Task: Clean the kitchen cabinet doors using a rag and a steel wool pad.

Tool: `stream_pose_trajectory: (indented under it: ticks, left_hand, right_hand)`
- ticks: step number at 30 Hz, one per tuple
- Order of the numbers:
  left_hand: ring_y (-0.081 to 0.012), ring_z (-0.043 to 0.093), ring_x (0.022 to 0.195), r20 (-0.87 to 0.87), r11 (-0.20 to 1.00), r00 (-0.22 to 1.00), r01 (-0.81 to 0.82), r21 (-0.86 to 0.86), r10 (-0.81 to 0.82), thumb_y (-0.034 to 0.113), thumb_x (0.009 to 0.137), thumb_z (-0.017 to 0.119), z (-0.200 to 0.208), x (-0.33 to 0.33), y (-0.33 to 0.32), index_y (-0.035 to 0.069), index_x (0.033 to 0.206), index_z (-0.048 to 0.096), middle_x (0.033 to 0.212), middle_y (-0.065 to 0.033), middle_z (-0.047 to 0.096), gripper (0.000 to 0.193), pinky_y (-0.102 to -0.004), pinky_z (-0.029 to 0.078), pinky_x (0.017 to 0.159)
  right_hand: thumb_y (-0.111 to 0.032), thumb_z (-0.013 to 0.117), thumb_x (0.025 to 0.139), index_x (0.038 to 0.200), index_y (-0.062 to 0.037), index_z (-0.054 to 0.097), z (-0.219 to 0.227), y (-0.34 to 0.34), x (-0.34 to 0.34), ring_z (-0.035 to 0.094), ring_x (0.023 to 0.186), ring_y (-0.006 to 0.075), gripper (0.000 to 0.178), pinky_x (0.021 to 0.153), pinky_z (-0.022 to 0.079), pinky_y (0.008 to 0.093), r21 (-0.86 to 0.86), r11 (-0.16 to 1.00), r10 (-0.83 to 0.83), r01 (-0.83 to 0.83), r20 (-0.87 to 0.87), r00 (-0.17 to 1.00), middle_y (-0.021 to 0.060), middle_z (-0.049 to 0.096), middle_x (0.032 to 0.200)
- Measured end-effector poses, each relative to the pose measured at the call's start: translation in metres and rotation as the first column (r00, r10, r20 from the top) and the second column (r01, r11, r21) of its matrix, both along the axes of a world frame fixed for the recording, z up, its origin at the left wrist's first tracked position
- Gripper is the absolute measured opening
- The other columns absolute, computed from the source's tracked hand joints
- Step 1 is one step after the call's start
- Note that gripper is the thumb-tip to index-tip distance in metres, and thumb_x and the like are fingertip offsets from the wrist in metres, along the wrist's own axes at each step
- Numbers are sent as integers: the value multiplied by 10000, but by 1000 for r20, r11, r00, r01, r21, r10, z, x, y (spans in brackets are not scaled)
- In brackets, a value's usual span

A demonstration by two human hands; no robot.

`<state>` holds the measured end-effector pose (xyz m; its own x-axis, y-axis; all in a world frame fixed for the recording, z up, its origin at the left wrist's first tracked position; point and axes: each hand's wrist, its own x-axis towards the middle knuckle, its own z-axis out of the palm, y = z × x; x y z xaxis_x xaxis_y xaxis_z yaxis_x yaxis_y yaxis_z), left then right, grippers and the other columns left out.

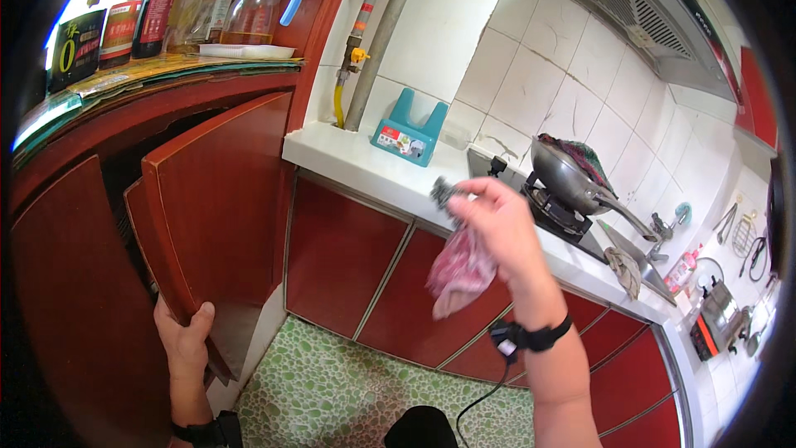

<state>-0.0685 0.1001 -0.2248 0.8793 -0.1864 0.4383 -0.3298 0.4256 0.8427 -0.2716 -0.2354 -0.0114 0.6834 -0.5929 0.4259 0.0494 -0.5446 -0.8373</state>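
My left hand [184, 338] grips the lower edge of a dark red cabinet door [220, 199], with the thumb on its front face. The door stands ajar and the dark inside of the cabinet shows behind it. My right hand [502, 228] is raised in front of the counter. Between its thumb and fingertips sits a small grey scouring pad [446, 192], seemingly steel wool. From the same hand hangs a crumpled pink-and-white cloth [464, 270], slightly blurred.
A teal stand [410, 129] rests on the white counter [332, 149]. Further right, a wok [568, 172] sits tilted on the stove, and a grey rag [623, 270] hangs by the sink. Bottles and a blue-lidded jug [255, 8] stand above the cabinet. The floor [332, 382] is green-patterned.
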Motion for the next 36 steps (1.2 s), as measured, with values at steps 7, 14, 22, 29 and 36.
stream_pose_trajectory:
  ticks: [7, 14, 22, 29, 36]
  left_hand:
    - [-151, 582, 991, -56, 996, 996, -69, 48, 71, 31, 831, 691, -8, 4, 2, -9, 1382, 553, 1176, -49, 634, 569, -322, 476, 879]
    - [-169, 577, 1035, -84, 997, 995, -58, -41, 54, -3, 824, 664, -17, 9, -8, -18, 1422, 513, 1217, -71, 621, 616, -312, 474, 903]
    - [-201, 583, 1084, -154, 972, 960, -227, 63, 234, 81, 854, 720, -27, 9, 1, -23, 1422, 504, 1282, -99, 611, 617, -353, 482, 971]
    - [-191, 580, 1062, -92, 994, 989, -113, 13, 114, 125, 870, 724, -26, 10, 2, -18, 1384, 530, 1257, -86, 618, 567, -356, 479, 957]
    - [-193, 576, 1076, -80, 997, 994, -78, 10, 79, 126, 874, 709, -23, 11, 2, -20, 1377, 544, 1250, -83, 625, 550, -348, 460, 980]
  right_hand:
    - [-128, 784, 891, 1065, 37, 716, 57, -92, 32, 654, 775, 122, 249, 707, 530, 282, 71, 976, -192, 207, -178, 965, 56, 728, 900]
    - [-316, 826, 813, 1239, 77, 697, 100, -259, 104, 723, 1075, 342, 594, 930, 554, 385, -367, 661, -656, 654, 141, 742, 253, 743, 1135]
    - [-170, 829, 795, 848, 104, 746, 40, -239, 100, 668, 560, 240, 291, 584, 563, 383, -93, 863, -500, 497, -6, 866, 182, 725, 717]
    - [-247, 892, 746, 794, 64, 752, 76, -226, 90, 623, 629, 179, 345, 596, 542, 373, -691, 712, -647, 126, -575, 501, 106, 746, 813]
    - [-271, 877, 760, 930, 39, 787, 69, -199, 98, 638, 708, 184, 365, 662, 540, 374, -677, 726, -581, -121, -698, 419, 118, 738, 812]
